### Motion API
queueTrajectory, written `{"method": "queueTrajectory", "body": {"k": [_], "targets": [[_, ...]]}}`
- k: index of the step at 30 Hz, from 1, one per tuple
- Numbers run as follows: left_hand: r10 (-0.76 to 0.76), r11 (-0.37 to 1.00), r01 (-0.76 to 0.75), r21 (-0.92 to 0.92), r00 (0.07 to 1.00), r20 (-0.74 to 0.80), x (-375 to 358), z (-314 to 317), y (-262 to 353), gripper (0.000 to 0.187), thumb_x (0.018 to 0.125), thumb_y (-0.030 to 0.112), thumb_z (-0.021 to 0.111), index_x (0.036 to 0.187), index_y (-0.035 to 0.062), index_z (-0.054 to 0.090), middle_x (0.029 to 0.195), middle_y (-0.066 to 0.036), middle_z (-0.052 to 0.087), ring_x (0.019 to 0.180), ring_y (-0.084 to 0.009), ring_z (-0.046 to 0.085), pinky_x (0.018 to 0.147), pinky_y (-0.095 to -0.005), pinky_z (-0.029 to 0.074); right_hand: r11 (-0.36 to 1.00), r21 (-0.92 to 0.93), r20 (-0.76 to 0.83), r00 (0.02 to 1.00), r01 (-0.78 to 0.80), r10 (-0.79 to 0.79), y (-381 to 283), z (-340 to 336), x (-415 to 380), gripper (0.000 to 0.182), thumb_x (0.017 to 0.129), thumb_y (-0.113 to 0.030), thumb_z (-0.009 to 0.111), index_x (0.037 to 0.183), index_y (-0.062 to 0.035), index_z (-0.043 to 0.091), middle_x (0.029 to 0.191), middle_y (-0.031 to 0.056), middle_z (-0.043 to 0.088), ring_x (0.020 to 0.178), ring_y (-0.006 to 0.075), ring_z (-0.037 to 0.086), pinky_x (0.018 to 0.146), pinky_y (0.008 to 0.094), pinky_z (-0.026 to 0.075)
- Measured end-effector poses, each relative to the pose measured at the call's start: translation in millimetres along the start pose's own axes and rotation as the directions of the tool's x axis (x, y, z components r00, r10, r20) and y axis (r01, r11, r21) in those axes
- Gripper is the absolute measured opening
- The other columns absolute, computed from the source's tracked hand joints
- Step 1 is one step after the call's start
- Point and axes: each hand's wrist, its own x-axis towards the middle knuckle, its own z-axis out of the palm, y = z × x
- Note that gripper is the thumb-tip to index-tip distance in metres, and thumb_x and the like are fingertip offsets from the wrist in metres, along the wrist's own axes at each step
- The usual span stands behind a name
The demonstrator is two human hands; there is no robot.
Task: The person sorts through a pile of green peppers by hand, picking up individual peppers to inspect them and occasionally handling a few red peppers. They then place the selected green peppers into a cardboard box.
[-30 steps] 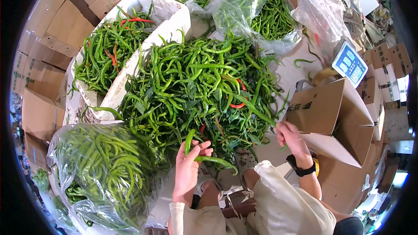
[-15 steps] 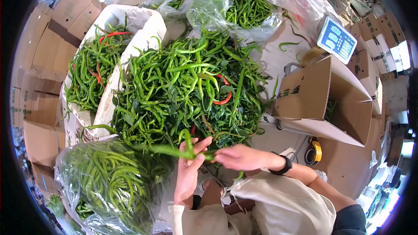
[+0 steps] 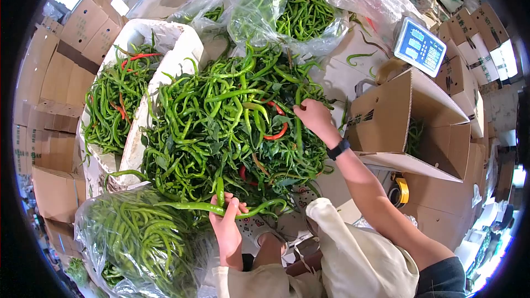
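Observation:
My left hand (image 3: 226,223) pinches a few long green chili peppers (image 3: 193,206) at the near edge of the heap, one of them pointing up and others stretching out to both sides. At the right side of the large heap of green chili peppers (image 3: 221,127), my right hand (image 3: 318,120) has its fingers curled at a long green chili pepper (image 3: 298,135). The fingertips are partly hidden, but they appear closed on it. Leaves and a few red peppers (image 3: 277,132) are mixed into the heap.
A white foam box (image 3: 135,138) with peppers stands left of the heap. Filled plastic bags lie at near left (image 3: 143,232) and at the back (image 3: 259,14). To the right are an open cardboard box (image 3: 381,116), a blue scale (image 3: 419,47) and a tape dispenser (image 3: 402,190).
My right hand has left the peppers in my left hand and reached forward to the right side of the heap. My left hand keeps its peppers and has moved slightly down.

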Motion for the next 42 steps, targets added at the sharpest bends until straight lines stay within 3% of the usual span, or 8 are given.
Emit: {"method": "queueTrajectory", "body": {"k": [12, 19, 27, 29, 32, 34, 37, 42], "targets": [[-0.003, 0.997, 0.003, -0.071, 1.0, -0.006, -0.5, -7.9, 2.9, 0.015, 0.084, 0.001, 0.059, 0.099, 0.0035, 0.055, 0.063, 0.0, 0.047, 0.058, -0.0152, 0.052, 0.07, -0.0342, 0.046, 0.369, 0.921, 0.237, 0.931, -0.124, -0.279, -16.3, -69.6, -93.9, 0.031, 0.1, -0.019, 0.04, 0.117, 0.0016, 0.056, 0.096, 0.0085, 0.062, 0.089, 0.0156, 0.059, 0.082, 0.0312, 0.048], [-0.004, 0.998, 0.003, -0.069, 1.0, -0.009, -0.2, -14.0, 4.0, 0.015, 0.085, 0.002, 0.059, 0.099, 0.0033, 0.055, 0.063, 0.0, 0.047, 0.059, -0.0153, 0.052, 0.07, -0.034, 0.046, 0.379, 0.913, 0.276, 0.911, -0.149, -0.306, -30.9, -76.2, -106.2, 0.028, 0.099, -0.02, 0.043, 0.113, 0.0006, 0.055, 0.093, 0.0087, 0.064, 0.084, 0.0149, 0.062, 0.073, 0.0294, 0.052], [0.227, 0.968, -0.249, -0.031, 0.922, -0.312, -15.8, -24.3, 25.6, 0.017, 0.085, 0.005, 0.057, 0.101, 0.0042, 0.052, 0.071, -0.002, 0.049, 0.058, -0.0146, 0.049, 0.071, -0.0324, 0.047, 0.904, 0.371, 0.56, 0.725, 0.212, -0.4, -127.3, -73.3, -89.8, 0.031, 0.091, -0.03, 0.052, 0.088, 0.0003, 0.058, 0.061, 0.0133, 0.062, 0.054, 0.0235, 0.065, 0.053, 0.0355, 0.051], [0.342, 0.925, -0.379, -0.02, 0.856, -0.387, -25.4, -25.7, 41.1, 0.018, 0.087, 0.009, 0.055, 0.104, 0.0047, 0.051, 0.069, 0.0, 0.046, 0.057, -0.0122, 0.046, 0.072, -0.0324, 0.046, 0.719, 0.563, 0.262, 0.737, 0.408, -0.623, -190.6, -62.6, -73.6, 0.029, 0.092, -0.027, 0.053, 0.089, 0.0002, 0.059, 0.067, 0.0172, 0.063, 0.059, 0.0265, 0.065, 0.058, 0.0372, 0.052], [0.426, 0.867, -0.496, -0.04, 0.782, -0.455, -28.4, -29.7, 43.5, 0.021, 0.087, 0.012, 0.055, 0.107, 0.0051, 0.052, 0.062, 0.003, 0.038, 0.055, -0.0101, 0.041, 0.072, -0.0326, 0.041, -0.032, 0.948, 0.195, 0.654, -0.318, -0.731, -264.4, -64.6, -48.2, 0.03, 0.092, -0.014, 0.051, 0.119, 0.0006, 0.055, 0.101, 0.0195, 0.064, 0.098, 0.0191, 0.063, 0.077, 0.0324, 0.053], [0.431, 0.863, -0.504, -0.043, 0.778, -0.457, -27.9, -34.0, 43.1, 0.021, 0.088, 0.013, 0.055, 0.106, 0.0051, 0.052, 0.058, 0.003, 0.034, 0.055, -0.0101, 0.041, 0.072, -0.0326, 0.04, 0.024, 0.993, 0.096, 0.693, -0.113, -0.715, -246.4, -57.2, -6.1, 0.04, 0.09, -0.009, 0.051, 0.129, 0.0003, 0.048, 0.114, 0.0185, 0.061, 0.106, 0.019, 0.059, 0.084, 0.0322, 0.051], [0.395, 0.888, -0.459, -0.039, 0.802, -0.448, -27.7, -39.7, 39.9, 0.021, 0.087, 0.014, 0.056, 0.106, 0.0051, 0.053, 0.057, 0.004, 0.031, 0.055, -0.0107, 0.041, 0.071, -0.0327, 0.04, 0.783, 0.384, -0.191, 0.872, 0.489, -0.451, -155.3, -27.2, 53.1, 0.046, 0.077, 0.001, 0.05, 0.122, 0.0013, 0.053, 0.112, 0.0203, 0.061, 0.102, 0.0327, 0.06, 0.091, 0.0405, 0.047], [0.293, 0.924, -0.358, -0.131, 0.887, -0.356, -23.1, -37.2, 31.9, 0.022, 0.087, 0.016, 0.058, 0.107, 0.0051, 0.056, 0.063, 0.004, 0.035, 0.06, -0.01, 0.04, 0.073, -0.033, 0.04, 0.932, -0.266, -0.054, 0.961, 0.248, -0.271, -2.9, 16.0, 87.7, 0.046, 0.08, -0.018, 0.061, 0.123, -0.0023, 0.053, 0.116, 0.0169, 0.061, 0.12, 0.0328, 0.049, 0.097, 0.0422, 0.04]]}}
